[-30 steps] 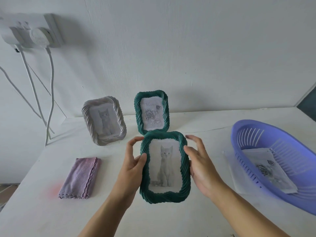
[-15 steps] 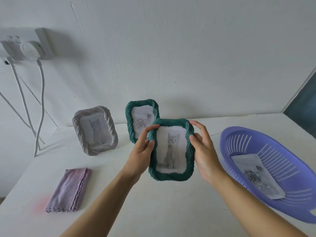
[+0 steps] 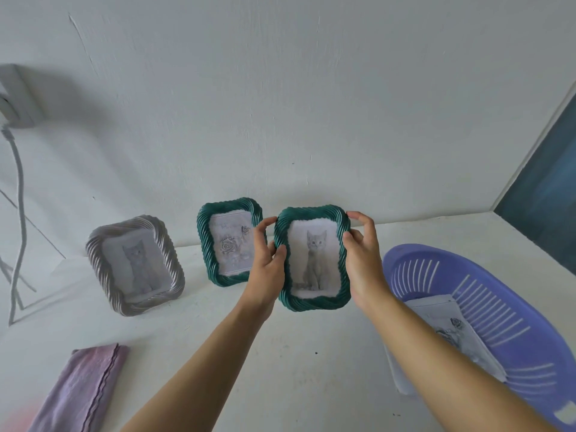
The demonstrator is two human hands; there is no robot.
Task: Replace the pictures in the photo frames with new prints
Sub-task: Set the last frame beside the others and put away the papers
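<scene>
A green photo frame with a cat print (image 3: pixel 312 259) is held upright just above the white table (image 3: pixel 311 353), near the wall. My left hand (image 3: pixel 267 260) grips its left edge and my right hand (image 3: pixel 361 257) grips its right edge. To its left stands a second green frame with a rose print (image 3: pixel 229 244), partly hidden by my left hand. Farther left a grey frame with a cat print (image 3: pixel 135 265) leans back. A rose print (image 3: pixel 452 333) lies in the purple basket (image 3: pixel 511 310) on the right.
A folded lilac cloth (image 3: pixel 81 388) lies at the table's front left. White cables (image 3: pixel 17 213) hang from a wall socket (image 3: pixel 12 98) on the left. A dark panel (image 3: pixel 548 194) stands at the right end of the wall.
Both hands have carried the green cat frame away from me and to the right, up beside the rose frame near the wall. The view has tilted up and right.
</scene>
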